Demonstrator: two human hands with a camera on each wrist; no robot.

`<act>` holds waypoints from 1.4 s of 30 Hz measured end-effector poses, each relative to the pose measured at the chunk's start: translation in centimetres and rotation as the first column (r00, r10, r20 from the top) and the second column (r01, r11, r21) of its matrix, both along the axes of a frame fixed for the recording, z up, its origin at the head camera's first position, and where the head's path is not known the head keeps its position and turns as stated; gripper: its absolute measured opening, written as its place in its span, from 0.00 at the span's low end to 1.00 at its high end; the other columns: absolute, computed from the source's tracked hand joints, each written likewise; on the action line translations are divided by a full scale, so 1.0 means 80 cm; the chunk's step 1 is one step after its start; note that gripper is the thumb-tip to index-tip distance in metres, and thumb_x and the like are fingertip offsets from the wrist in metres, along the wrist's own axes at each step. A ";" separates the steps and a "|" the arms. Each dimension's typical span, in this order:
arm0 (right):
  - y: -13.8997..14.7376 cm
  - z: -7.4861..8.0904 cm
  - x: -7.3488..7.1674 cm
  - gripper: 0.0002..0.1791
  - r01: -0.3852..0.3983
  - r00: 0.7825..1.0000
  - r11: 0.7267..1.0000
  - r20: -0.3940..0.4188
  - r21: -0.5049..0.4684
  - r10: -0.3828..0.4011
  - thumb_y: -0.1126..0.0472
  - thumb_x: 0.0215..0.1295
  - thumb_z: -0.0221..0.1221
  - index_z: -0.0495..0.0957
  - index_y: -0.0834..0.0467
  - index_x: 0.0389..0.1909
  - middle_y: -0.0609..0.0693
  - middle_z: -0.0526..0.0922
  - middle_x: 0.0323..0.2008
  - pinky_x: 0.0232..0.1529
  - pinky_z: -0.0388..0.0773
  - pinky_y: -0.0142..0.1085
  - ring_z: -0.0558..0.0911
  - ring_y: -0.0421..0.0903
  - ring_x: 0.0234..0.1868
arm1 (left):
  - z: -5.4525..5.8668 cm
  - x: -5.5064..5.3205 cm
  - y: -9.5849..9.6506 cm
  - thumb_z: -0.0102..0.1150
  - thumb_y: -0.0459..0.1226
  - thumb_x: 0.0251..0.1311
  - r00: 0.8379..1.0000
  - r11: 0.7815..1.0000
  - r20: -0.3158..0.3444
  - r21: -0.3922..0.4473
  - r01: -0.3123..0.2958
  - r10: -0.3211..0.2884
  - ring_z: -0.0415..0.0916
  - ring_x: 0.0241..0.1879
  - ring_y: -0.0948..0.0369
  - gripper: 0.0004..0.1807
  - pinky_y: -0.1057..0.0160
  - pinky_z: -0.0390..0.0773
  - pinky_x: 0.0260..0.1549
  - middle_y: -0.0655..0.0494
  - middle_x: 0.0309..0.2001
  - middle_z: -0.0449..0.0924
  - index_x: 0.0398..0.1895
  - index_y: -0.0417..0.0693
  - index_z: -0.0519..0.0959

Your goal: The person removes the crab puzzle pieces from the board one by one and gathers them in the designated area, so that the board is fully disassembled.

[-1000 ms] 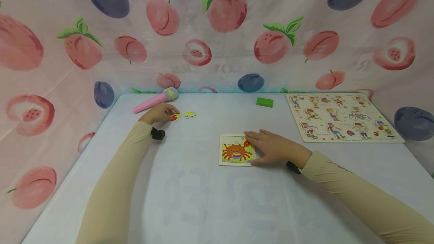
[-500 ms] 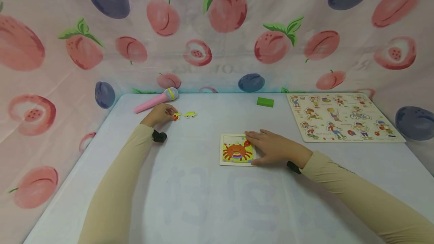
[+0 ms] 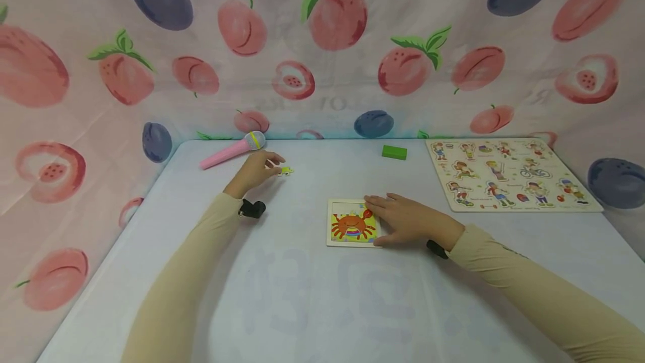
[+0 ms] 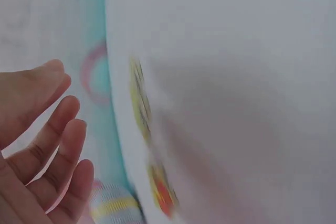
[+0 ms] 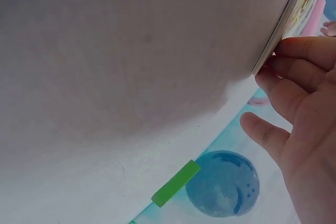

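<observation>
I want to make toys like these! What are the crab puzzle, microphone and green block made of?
Crab puzzle: probably wood or thick card, printed; its pale rim looks matte.
Microphone: likely plastic, as its pink handle looks smooth; its grey head looks ribbed.
Green block: painted wood or plastic, can't tell which; even color, crisp edges.

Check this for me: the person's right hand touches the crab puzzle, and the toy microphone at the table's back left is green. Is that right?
Not quite: the toy microphone is mostly pink, not green, as the head view shows. The right hand does touch the crab puzzle.
</observation>
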State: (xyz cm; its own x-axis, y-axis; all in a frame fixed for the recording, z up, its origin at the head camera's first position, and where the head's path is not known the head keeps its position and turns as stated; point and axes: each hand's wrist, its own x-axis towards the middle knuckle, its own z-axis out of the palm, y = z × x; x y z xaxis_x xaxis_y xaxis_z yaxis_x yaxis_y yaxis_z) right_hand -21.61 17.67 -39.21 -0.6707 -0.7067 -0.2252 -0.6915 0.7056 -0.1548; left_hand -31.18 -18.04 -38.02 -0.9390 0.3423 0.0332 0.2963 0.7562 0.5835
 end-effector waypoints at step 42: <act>0.011 0.000 -0.003 0.51 0.051 0.998 0.999 0.031 0.009 -0.051 0.33 0.54 0.58 0.57 0.63 0.69 0.58 0.57 0.71 0.68 0.54 0.55 0.60 0.56 0.71 | -0.011 0.052 0.203 0.63 0.40 0.57 0.937 0.916 0.217 -0.240 0.323 -0.273 0.73 0.35 0.63 0.06 0.67 0.73 0.34 0.59 0.37 0.80 0.38 0.53 0.82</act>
State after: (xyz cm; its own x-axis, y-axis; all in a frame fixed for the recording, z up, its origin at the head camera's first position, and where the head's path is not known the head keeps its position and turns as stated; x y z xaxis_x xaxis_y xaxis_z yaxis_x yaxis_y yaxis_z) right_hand -21.85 18.55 -39.18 -0.6985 -0.6697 -0.2521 -0.6493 0.7412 -0.1702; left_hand -27.01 -1.81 -38.88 -0.7739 0.5798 -0.2547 0.4437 0.7834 0.4352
